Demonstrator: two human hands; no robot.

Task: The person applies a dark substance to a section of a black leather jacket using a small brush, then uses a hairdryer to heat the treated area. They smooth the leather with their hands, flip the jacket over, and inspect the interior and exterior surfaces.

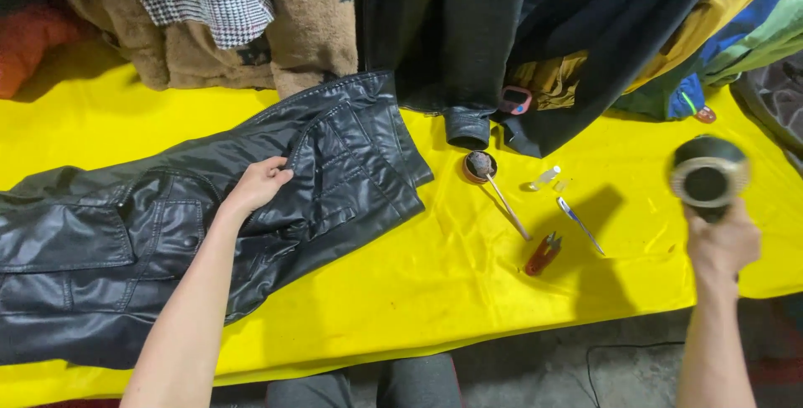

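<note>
While the left hand (261, 182) presses flat on one black jacket (167, 232), the right hand (721, 245) grips one hair dryer (707, 178).

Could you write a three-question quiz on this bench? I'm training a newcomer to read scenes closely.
1. True or false: the left hand rests on the black jacket.
2. What does the right hand hold? A) hair dryer B) snips C) brush
3. Fill in: the red snips lie on the ______ table cover.

Key: 1 true. 2 A, the hair dryer, raised at the right of the table. 3 yellow.
</note>
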